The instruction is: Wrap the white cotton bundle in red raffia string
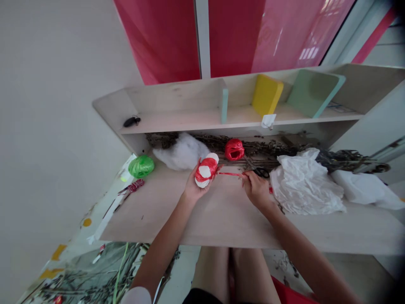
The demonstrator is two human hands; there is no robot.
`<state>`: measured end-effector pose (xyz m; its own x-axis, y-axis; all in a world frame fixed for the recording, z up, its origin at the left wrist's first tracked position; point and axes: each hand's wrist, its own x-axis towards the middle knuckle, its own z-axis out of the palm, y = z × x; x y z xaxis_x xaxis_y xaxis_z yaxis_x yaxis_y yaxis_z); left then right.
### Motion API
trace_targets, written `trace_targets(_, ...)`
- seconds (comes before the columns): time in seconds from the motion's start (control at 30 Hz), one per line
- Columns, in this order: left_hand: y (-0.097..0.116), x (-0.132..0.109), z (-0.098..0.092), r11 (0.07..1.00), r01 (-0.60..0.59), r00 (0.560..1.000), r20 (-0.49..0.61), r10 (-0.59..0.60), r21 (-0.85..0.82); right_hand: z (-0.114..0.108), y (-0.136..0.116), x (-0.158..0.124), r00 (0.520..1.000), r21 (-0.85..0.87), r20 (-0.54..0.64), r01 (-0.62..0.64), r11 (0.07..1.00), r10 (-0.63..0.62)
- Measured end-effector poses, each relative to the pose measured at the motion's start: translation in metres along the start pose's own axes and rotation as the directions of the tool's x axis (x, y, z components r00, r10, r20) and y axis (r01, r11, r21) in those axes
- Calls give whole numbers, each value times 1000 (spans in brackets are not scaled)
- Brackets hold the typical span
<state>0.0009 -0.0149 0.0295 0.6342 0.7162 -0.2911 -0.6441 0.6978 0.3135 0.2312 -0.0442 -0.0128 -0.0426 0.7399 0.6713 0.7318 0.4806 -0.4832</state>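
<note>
My left hand (195, 186) is closed round a white bundle (205, 171) wrapped in bands of red plastic string, held above the desk. A stretch of red plastic string (230, 174) runs taut from the bundle to my right hand (255, 188), whose fingers pinch it. Beyond my hands sits a ball of red string (234, 149). Black-handled scissors (262, 172) lie just behind my right hand, partly hidden by it. White stuffing (183, 152) is heaped behind my left hand.
Green string (141, 166) and a dark red-and-white yarn bundle (136, 185) lie at the left. Crumpled white paper (306, 181) is at the right. Dried stalks (265, 147) line the desk's back, under a shelf (177, 120) with yellow (265, 95) and green dividers.
</note>
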Motion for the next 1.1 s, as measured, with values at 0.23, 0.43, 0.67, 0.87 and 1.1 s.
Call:
trace_targets(0.23, -3, 1, 6, 997, -16, 1000, -24, 18, 73, -4, -12, 3, 932, 291, 100, -362, 886, 348)
trace_targets(0.43, -9, 3, 14, 984, -142, 988, -47, 148, 107, -4, -13, 13, 793, 509, 357, -608, 609, 494)
trace_targets(0.67, -5, 0, 20, 990, -114, 989, -89, 121, 80, -12, -10, 18, 749, 612, 479, -659, 437, 458)
trace_targets(0.87, -3, 1, 14, 995, -71, 996, -50, 75, 73, -14, 0, 21, 700, 693, 582, -693, 197, 414)
trace_targets(1.1, -4, 6, 7, 996, -39, 998, -36, 42, 77, -19, -2, 24, 749, 736, 551, -644, 208, 367)
